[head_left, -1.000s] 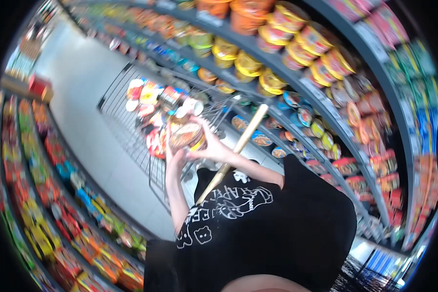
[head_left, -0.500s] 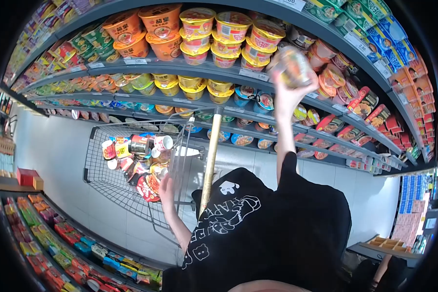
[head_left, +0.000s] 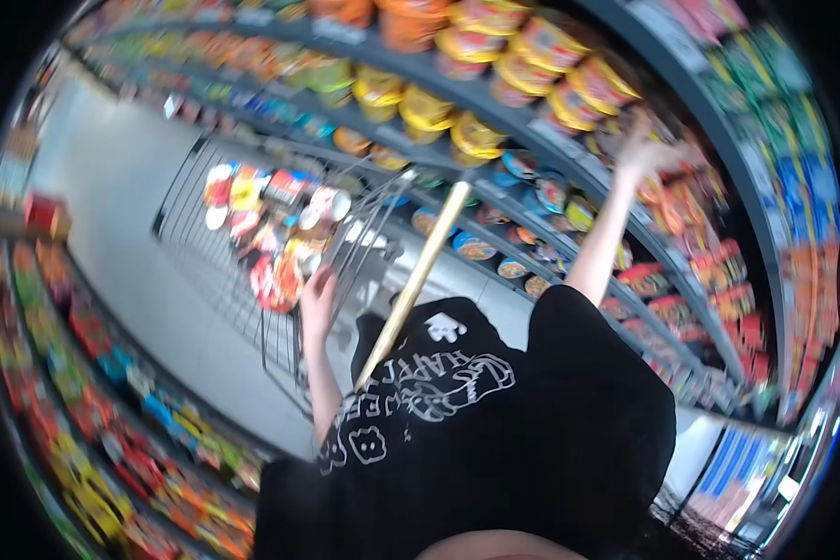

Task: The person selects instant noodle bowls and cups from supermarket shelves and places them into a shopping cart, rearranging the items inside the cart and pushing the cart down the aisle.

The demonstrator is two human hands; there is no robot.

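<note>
My right hand [head_left: 642,154] reaches into the upper shelf at the right, beside yellow-lidded noodle tubs [head_left: 599,86]. It is blurred, but its fingers look spread, and I make out nothing held in them. My left hand [head_left: 317,287] is beside the wire shopping cart [head_left: 219,266], fingers loosely apart and holding nothing visible. Next to it in the cart lies a red food package [head_left: 275,282]. A white cup [head_left: 331,203] and several other packaged foods are heaped there too. The cart's pale handle bar [head_left: 420,271] slants up in front of my shirt.
Curved shelves of instant noodles [head_left: 476,135] run along the far side and the right. Another shelf of colourful packets [head_left: 112,411] stands at the lower left. Grey tiled floor [head_left: 112,224] lies between them. A red box [head_left: 45,215] is at the left.
My right hand has moved right and into the shelf; the cup it held is no longer seen in it. My left hand remains by the cart. The view has tilted and blurred.
</note>
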